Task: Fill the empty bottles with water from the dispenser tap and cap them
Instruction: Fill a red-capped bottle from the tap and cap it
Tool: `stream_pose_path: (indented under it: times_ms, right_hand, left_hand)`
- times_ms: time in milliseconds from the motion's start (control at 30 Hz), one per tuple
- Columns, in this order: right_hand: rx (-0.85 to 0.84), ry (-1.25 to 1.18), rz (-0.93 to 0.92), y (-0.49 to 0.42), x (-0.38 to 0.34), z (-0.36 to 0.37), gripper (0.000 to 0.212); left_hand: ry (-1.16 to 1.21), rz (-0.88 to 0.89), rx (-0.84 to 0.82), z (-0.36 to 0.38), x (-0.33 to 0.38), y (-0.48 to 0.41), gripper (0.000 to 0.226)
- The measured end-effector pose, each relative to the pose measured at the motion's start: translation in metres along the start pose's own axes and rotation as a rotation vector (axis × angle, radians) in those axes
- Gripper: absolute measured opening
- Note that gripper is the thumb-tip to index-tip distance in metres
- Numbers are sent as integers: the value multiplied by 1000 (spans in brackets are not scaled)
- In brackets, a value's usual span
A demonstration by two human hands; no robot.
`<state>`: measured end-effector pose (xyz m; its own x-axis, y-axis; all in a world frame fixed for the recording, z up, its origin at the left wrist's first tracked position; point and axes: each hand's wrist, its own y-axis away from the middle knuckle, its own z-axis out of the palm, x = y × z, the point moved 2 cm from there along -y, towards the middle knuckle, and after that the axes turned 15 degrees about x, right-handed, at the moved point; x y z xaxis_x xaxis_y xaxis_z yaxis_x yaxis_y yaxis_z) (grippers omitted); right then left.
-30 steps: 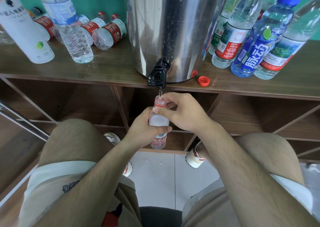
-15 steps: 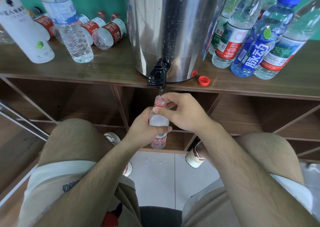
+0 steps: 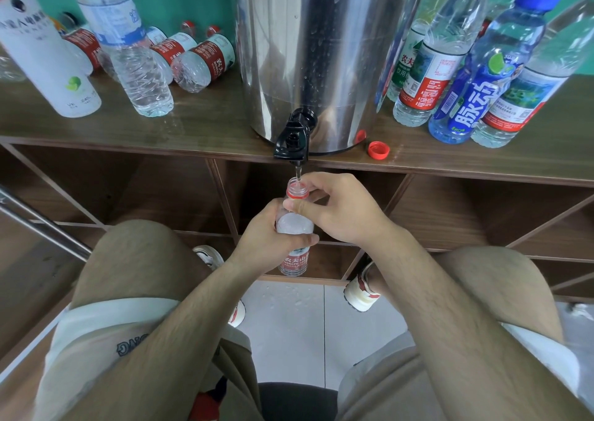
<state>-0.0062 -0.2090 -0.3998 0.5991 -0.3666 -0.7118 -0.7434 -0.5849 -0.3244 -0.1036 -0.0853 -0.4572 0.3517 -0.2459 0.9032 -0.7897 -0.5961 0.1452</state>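
Observation:
A small clear bottle [image 3: 294, 224] with a red label and a red neck ring stands upright and uncapped just under the black tap [image 3: 293, 142] of the steel dispenser [image 3: 321, 51]. A thin stream of water runs from the tap into its mouth. My left hand [image 3: 263, 237] grips the bottle's body from the left. My right hand [image 3: 340, 208] holds its shoulder and neck from the right, thumb across the front. A loose red cap [image 3: 378, 149] lies on the shelf top, right of the dispenser.
The wooden shelf top [image 3: 209, 131] carries several bottles: lying red-labelled ones [image 3: 202, 64] and a standing clear one [image 3: 128, 51] on the left, upright ones such as a blue-capped bottle [image 3: 482, 83] on the right. Open cubbies lie below. My knees flank the bottle.

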Motion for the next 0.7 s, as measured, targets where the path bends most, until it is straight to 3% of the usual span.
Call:
stream_pose_path:
  times_ms: [700]
  right_hand:
    - [-7, -41, 12, 0, 3, 2, 24]
  left_hand:
    - [-5, 5, 14, -1, 4, 3, 72]
